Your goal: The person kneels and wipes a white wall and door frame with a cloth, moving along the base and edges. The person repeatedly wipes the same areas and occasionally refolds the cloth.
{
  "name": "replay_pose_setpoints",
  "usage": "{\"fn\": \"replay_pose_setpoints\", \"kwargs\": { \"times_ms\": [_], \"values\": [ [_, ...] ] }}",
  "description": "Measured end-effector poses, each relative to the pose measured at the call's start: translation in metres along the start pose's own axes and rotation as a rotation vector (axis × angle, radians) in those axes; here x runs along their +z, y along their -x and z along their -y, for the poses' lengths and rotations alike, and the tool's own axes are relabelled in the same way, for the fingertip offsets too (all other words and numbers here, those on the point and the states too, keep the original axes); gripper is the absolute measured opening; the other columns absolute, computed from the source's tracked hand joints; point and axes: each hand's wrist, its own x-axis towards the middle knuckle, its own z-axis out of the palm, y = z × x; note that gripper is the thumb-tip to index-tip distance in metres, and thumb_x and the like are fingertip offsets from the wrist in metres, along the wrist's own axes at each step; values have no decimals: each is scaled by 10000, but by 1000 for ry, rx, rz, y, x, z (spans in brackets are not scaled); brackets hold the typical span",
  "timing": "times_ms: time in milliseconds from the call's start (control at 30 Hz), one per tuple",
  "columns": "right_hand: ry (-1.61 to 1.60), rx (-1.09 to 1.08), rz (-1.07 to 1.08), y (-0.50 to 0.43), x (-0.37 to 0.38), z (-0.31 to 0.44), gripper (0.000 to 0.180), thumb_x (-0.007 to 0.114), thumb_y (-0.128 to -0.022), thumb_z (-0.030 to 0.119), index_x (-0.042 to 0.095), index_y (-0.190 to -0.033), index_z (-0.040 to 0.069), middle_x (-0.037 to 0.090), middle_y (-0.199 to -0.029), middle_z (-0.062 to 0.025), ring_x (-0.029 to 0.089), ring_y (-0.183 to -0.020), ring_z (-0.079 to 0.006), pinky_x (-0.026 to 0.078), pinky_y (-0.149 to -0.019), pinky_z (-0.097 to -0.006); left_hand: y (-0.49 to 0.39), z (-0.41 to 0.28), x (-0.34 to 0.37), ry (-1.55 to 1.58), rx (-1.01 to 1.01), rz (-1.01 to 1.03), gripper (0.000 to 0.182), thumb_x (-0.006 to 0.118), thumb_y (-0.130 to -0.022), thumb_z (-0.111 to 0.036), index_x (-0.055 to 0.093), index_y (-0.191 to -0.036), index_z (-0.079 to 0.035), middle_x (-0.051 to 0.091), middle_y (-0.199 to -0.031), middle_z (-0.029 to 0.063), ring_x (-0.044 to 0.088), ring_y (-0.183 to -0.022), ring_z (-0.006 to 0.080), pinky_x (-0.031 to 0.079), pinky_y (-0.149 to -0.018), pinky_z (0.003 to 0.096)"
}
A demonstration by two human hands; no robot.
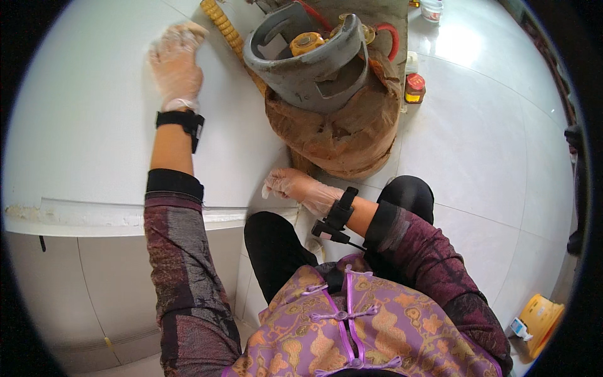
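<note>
My left hand [176, 66], in a clear plastic glove, reaches far forward and lies palm down on a white panel [94, 132]. Beneath its fingers is a tan cloth or sponge [197, 30], mostly hidden by the hand. My right hand [294, 186], gloved the same way, is low by the panel's right edge, in front of a gas cylinder [306, 75]. Its fingers are curled, and a whitish tip sticks out that may be loose glove; I cannot tell whether anything is held. Brown, torn wrapping [339, 136] covers the cylinder's lower body.
A yellow ribbed hose [224, 26] runs between panel and cylinder, and a red hose [390, 40] curves from the valve side. A red-lidded jar [415, 88] and a white tub [431, 10] stand on the tiled floor [471, 141]. At lower right sits a yellow plastic object [541, 325].
</note>
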Motion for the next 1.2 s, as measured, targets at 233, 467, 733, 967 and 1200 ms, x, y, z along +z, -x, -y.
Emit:
{"fn": "replay_pose_setpoints", "kwargs": {
  "times_ms": [233, 467, 733, 967, 1200],
  "values": [
    [-3, -32, -8, 8, 0, 10, 258, 496, -1071, 243, 627, -976, 41, 422, -745, 53, 364, -688, -79, 333, -659, -239, 71, -78, 24, 90, 216, 208, 548, 617, -863, -34, 567, -1401, -123, 431, -1572, 106, 370, -1468, 279, 279, -1196, 513],
    [-54, -115, 23, -3, -2, -4, 230, 507, -1048, 205, 656, -967, 50, 478, -754, 42, 410, -705, -85, 350, -675, -231, 174, -105, 18, 332, 449, 544, 561, 602, -858, -27, 570, -1405, -149, 455, -1528, 91, 420, -1402, 278, 365, -1112, 464],
    [55, -148, -70, -13, -13, -17, 398, 600, -1000, 409, 599, -1109, 26, 605, -983, -44, 533, -934, -174, 435, -856, -317, 236, -62, -14, 1548, -329, 536, 402, 528, -901, 16, 607, -1295, 11, 679, -1202, 155, 645, -1111, 278, 506, -983, 398],
    [-263, -145, 67, -4, -6, -13, 688, 641, -971, 505, 466, -1442, 34, 491, -1443, -146, 422, -1361, -252, 383, -1081, -490, 247, -36, -89, 2302, -1001, 715, 568, 631, -914, -162, 455, -1411, 50, 594, -1296, 128, 591, -1183, 214, 490, -996, 331],
    [-368, -220, -12, 3, -9, -7, 479, 619, -1015, 292, 496, -1402, 38, 609, -1300, -90, 568, -1170, -227, 455, -1003, -403, 252, -68, -104, 2391, -1041, 692, 561, 658, -948, -226, 467, -1410, 29, 599, -1306, 113, 600, -1191, 207, 489, -1020, 325]
  ]
}}
